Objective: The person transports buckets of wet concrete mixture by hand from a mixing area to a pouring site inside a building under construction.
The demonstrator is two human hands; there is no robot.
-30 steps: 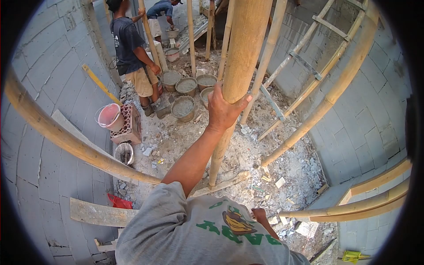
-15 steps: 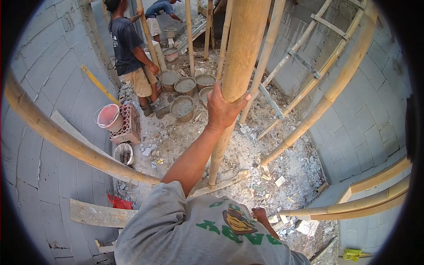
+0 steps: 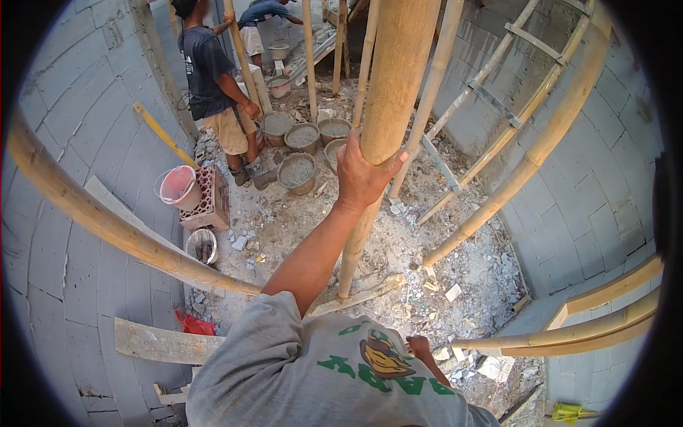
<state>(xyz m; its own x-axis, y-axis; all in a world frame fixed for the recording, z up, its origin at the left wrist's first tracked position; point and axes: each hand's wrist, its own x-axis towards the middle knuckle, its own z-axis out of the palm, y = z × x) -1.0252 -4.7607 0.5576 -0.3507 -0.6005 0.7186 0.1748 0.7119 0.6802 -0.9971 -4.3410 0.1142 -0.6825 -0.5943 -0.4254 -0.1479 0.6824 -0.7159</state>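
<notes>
My left hand (image 3: 364, 173) is wrapped round a thick upright bamboo pole (image 3: 390, 85), thumb to the right and fingers on its far left side. The pole's foot comes down by a flat wooden board (image 3: 363, 295) on the rubble floor. Low in the view, past the front of my grey shirt, my right hand (image 3: 420, 346) shows small, with its fingers curled in. Whatever it may hold is hidden. Close to it ends a bamboo pole (image 3: 555, 338) that runs to the right wall.
Several buckets of wet grey mix (image 3: 296, 173) stand ahead. Near them a co-worker (image 3: 213, 78) holds a thin pole; another person (image 3: 263, 18) bends farther back. A wooden ladder (image 3: 498, 103) leans at right. At left, a pink bucket (image 3: 179, 186) sits on a red crate (image 3: 210, 203).
The view has shifted slightly, so the scene sits a little lower and to the right. My left hand keeps its hold on the bamboo pole. The bending person's arm reaches farther right.
</notes>
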